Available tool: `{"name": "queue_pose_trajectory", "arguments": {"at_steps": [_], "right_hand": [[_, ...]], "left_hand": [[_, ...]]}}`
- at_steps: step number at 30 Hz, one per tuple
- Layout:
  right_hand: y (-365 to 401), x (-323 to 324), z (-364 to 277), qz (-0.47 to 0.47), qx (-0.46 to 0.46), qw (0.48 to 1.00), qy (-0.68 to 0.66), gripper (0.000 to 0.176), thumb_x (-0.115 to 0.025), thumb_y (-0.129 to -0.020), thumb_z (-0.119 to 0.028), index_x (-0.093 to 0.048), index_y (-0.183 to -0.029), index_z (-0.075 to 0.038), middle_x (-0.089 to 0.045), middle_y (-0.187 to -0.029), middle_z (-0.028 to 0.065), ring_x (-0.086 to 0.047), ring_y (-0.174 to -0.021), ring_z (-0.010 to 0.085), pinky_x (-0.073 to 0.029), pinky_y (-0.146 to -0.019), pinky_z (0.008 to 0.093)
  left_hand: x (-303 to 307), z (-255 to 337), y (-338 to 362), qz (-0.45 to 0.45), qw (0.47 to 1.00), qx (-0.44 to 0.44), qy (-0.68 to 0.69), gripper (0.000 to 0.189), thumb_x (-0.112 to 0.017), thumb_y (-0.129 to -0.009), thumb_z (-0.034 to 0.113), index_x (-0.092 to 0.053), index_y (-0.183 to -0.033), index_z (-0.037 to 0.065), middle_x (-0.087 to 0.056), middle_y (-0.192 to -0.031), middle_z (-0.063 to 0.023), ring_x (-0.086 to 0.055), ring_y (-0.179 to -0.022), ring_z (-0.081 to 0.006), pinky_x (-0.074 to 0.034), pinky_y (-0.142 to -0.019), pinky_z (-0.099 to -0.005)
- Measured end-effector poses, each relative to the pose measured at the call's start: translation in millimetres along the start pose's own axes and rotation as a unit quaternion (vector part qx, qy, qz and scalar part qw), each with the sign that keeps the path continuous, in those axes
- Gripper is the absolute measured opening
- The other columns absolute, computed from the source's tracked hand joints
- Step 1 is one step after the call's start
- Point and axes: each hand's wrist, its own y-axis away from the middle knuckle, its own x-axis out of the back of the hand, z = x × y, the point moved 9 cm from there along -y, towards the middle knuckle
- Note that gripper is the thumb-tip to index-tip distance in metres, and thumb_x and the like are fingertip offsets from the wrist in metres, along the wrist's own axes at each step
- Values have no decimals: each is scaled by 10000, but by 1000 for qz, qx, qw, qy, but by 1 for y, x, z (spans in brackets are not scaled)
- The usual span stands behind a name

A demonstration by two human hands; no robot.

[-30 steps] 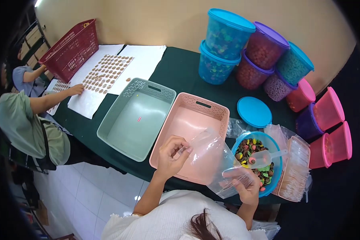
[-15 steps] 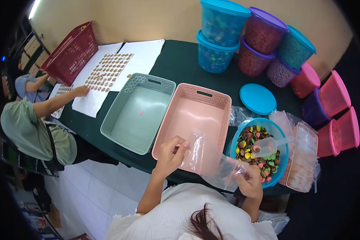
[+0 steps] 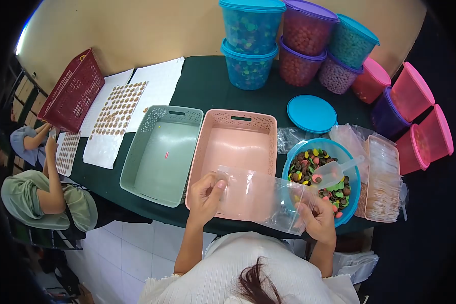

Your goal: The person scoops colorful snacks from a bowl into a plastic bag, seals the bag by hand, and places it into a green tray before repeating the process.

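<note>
A clear plastic bag (image 3: 256, 192) is stretched between my two hands over the front of the pink basket (image 3: 233, 142). My left hand (image 3: 206, 198) pinches its left end between thumb and fingers. At its other end my right hand (image 3: 316, 219) grips the bag's edge, close to the blue tub (image 3: 356, 202). Brown, yellow, green and pink button-shaped candies (image 3: 304, 167) fill the tub, with a translucent scoop (image 3: 332, 175) lying on them. Left of the pink basket stands a grey-green basket (image 3: 159, 157) with a small red piece inside.
Lidded tubs (image 3: 251, 71) are stacked along the wall. A blue lid (image 3: 312, 112) lies behind the open tub. At right, a small basket holds packed clear bags (image 3: 382, 177). Two people work at left near stickered sheets (image 3: 117, 109) and a maroon basket (image 3: 76, 91).
The bag is now pulled straighter and flatter between my hands. My view has shifted slightly. The nearer person's hand has drawn back from the sheet.
</note>
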Motion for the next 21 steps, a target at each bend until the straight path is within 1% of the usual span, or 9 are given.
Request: {"name": "queue_pose_trajectory", "arguments": {"at_steps": [3, 7, 10, 13, 16, 17, 18, 19, 21], "right_hand": [[-3, 2, -5, -3, 55, 998, 12, 282, -559, -814, -47, -538, -1068, 74, -596, -783, 39, -494, -546, 26, -386, -467, 156], [-5, 3, -7, 1, 19, 999, -46, 281, -564, -806, -43, -543, -1061, 74, -605, -795, 53, -497, -545, 31, -385, -463, 160], [-6, 12, -6, 30, 34, 997, -63, 282, -575, -790, -11, -560, -1068, 37, -588, -685, 16, -472, -420, 24, -346, -353, 154], [-8, 16, 2, 30, 45, 996, -74, 229, -583, -788, -19, -590, -1012, 26, -559, -580, 13, -434, -380, 7, -311, -322, 154], [-8, 16, 1, 37, 47, 993, -105, 238, -582, -790, -23, -583, -1025, 18, -544, -542, 8, -429, -371, 11, -307, -318, 154], [-8, 17, -1, 21, 51, 992, -116, 247, -528, -804, 0, -570, -1047, 5, -527, -524, -2, -436, -369, 16, -321, -321, 153], [-7, 20, -3, 28, 49, 993, -108, 247, -528, -804, 0, -570, -1047, 5, -527, -524, -2, -436, -369, 16, -321, -321, 153], [-5, 18, -2, 16, 26, 996, -88, 257, -490, -807, 12, -567, -1051, -3, -523, -524, -4, -447, -376, 18, -334, -326, 152], [-1, 0, -6, -36, 8, 998, -56, 312, -399, -802, 38, -562, -1060, -31, -520, -539, -7, -480, -405, 26, -372, -346, 154]], "left_hand": [[4, 0, 3, 19, 997, 13, 69, 260, -509, -870, 127, -482, -662, -27, -530, -811, -44, -450, -691, -64, -342, -584, -197], [5, 0, 7, 35, 991, 20, 127, 254, -491, -868, 105, -476, -652, -29, -527, -959, -87, -468, -819, -109, -363, -716, -225], [7, 11, 7, 51, 991, -31, 118, 268, -491, -866, 116, -475, -642, -30, -518, -1033, -111, -482, -907, -150, -362, -812, -267], [9, -4, 13, 56, 984, 7, 169, 287, -499, -863, 133, -471, -623, -22, -509, -1076, -130, -485, -973, -182, -357, -861, -298], [4, -1, 9, 17, 998, 20, 51, 301, -507, -859, 145, -464, -603, -7, -519, -1062, -139, -495, -978, -203, -366, -860, -317], [2, 0, 4, -35, 997, 0, -62, 203, -562, -822, 183, -507, -754, 0, -472, -1141, -166, -461, -1048, -268, -343, -898, -371], [0, 25, -2, -46, 977, -65, -199, 297, -625, -767, 235, -487, -900, 7, -427, -1193, -174, -422, -1092, -301, -316, -924, -403], [-8, 58, -3, -55, 934, -127, -330, 484, -687, -712, 287, -467, -1046, 15, -382, -1245, -183, -384, -1136, -333, -288, -950, -435], [-51, 98, 5, -146, 921, -185, -311, 890, -769, -565, 387, -315, -1240, 24, -307, -1306, -183, -313, -1194, -340, -234, -984, -466]]}}
